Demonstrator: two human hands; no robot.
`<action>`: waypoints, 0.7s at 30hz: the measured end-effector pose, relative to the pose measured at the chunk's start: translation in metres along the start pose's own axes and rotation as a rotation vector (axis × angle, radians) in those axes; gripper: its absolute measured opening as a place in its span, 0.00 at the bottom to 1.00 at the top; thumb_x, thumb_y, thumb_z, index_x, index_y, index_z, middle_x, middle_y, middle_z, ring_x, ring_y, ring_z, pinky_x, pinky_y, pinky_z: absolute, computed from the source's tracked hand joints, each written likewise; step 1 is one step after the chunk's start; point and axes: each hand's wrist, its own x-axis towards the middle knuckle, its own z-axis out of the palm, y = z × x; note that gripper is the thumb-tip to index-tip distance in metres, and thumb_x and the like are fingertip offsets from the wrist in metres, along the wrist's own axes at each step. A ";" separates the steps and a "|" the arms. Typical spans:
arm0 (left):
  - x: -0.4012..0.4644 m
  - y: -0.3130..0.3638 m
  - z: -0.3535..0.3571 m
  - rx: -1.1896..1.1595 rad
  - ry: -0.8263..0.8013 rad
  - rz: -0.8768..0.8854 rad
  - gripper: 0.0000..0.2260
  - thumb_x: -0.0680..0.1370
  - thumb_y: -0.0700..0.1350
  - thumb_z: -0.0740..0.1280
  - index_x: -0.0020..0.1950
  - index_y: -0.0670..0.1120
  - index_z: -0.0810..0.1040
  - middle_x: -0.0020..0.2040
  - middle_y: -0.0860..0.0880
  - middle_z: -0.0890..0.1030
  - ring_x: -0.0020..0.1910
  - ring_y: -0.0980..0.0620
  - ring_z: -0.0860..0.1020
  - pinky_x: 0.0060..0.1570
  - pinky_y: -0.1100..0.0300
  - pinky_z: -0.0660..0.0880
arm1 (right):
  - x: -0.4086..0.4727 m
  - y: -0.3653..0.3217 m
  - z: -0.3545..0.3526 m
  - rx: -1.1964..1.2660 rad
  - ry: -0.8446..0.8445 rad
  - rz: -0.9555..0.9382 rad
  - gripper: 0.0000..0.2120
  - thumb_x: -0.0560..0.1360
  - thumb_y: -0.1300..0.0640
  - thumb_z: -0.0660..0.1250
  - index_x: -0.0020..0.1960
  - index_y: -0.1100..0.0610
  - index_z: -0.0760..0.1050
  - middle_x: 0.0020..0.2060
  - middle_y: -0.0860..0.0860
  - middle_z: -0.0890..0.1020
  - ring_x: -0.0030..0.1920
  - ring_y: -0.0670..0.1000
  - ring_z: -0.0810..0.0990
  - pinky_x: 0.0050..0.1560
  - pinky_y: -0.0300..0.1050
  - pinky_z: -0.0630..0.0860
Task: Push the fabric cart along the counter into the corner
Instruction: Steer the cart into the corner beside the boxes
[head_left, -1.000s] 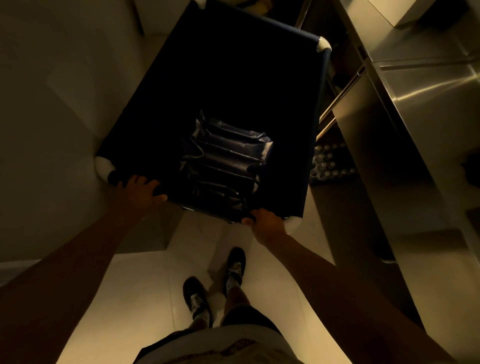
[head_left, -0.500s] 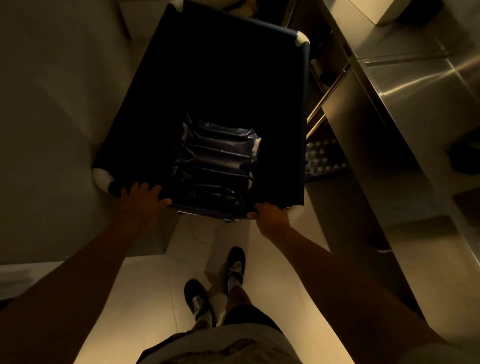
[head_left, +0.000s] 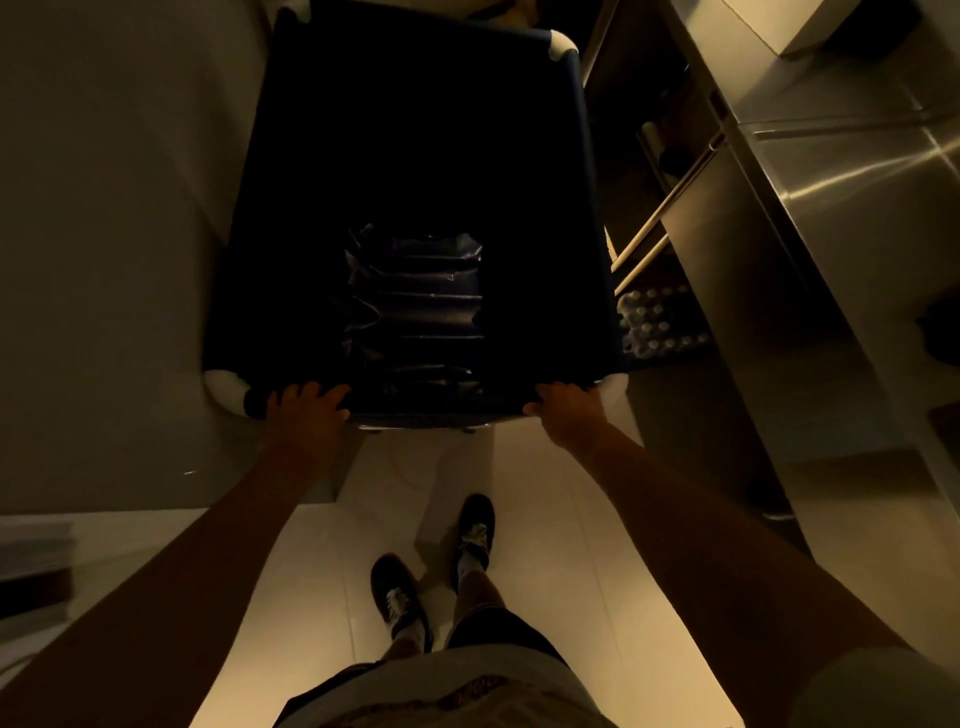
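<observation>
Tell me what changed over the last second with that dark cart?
The fabric cart swung from a slant to stand square ahead, parallel to the steel counter. The left hand and right hand kept their grip on its near rim; the black bags stayed inside.

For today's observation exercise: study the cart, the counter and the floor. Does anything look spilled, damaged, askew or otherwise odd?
Nothing stands out. The fabric cart sits upright between wall and steel counter, both hands, left hand and right hand, gripping its near rail. Dark folded bags lie stacked inside. The lighting is dim, so small faults could be hidden.
</observation>
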 end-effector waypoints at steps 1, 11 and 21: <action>-0.001 0.001 0.001 -0.005 -0.001 -0.004 0.21 0.82 0.53 0.60 0.77 0.56 0.69 0.71 0.42 0.74 0.72 0.37 0.69 0.76 0.39 0.59 | 0.003 0.003 -0.003 -0.002 -0.008 -0.012 0.20 0.83 0.44 0.59 0.71 0.51 0.73 0.67 0.57 0.78 0.69 0.60 0.75 0.72 0.57 0.67; -0.013 0.017 0.018 -0.097 -0.002 -0.080 0.20 0.83 0.55 0.59 0.76 0.58 0.69 0.71 0.43 0.75 0.71 0.38 0.70 0.76 0.41 0.58 | 0.020 0.021 -0.017 -0.151 -0.009 -0.116 0.19 0.84 0.48 0.59 0.74 0.46 0.70 0.71 0.54 0.74 0.73 0.58 0.72 0.75 0.56 0.64; -0.017 0.030 0.025 -0.094 -0.064 -0.112 0.21 0.83 0.56 0.58 0.77 0.60 0.66 0.73 0.44 0.72 0.73 0.39 0.67 0.74 0.40 0.60 | 0.032 0.034 -0.025 -0.149 0.035 -0.142 0.17 0.84 0.49 0.59 0.72 0.50 0.73 0.70 0.53 0.75 0.73 0.56 0.72 0.76 0.57 0.60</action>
